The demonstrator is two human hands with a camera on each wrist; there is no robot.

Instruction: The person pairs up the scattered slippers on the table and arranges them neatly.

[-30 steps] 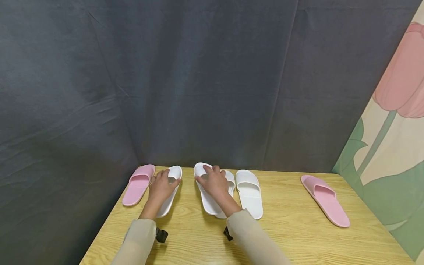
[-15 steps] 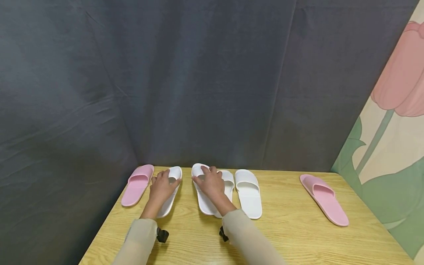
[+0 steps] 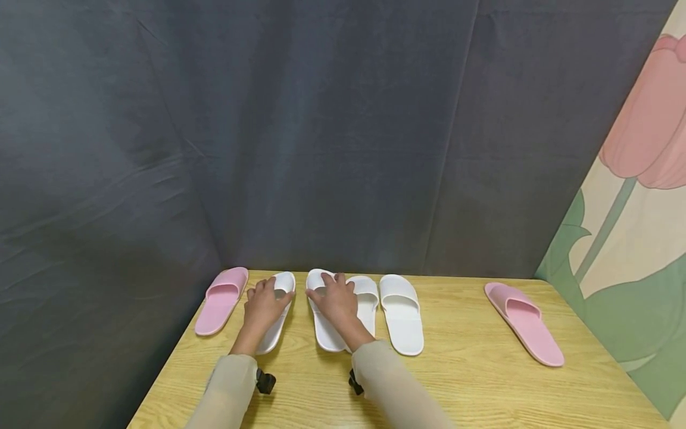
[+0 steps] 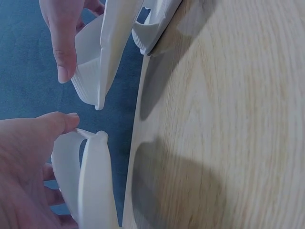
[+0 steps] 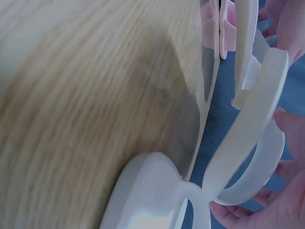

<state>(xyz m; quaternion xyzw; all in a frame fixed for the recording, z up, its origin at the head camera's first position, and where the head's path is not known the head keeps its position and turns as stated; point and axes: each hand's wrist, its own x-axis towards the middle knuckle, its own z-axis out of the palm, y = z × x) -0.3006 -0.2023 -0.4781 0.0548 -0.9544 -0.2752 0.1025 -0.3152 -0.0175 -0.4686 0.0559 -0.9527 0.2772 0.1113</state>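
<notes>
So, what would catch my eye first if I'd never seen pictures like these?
Probably the left hand holding one white slipper and the right hand holding another, both raised above the wooden table. Next come the pink slippers, one near the table's left edge, the other well to the right. A big painted tulip shows at the head view's far right.

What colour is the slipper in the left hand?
The slipper in the left hand is white, shown best in the left wrist view.

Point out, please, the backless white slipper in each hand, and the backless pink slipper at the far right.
Backless white slipper (image 3: 272, 336) in left hand (image 3: 262, 305): head view, heel half of footbed.
Second backless white slipper (image 3: 325, 332) in right hand (image 3: 340, 301): head view, heel half.
Backless pink slipper (image 3: 533, 334), far right: head view, footbed middle.
</notes>
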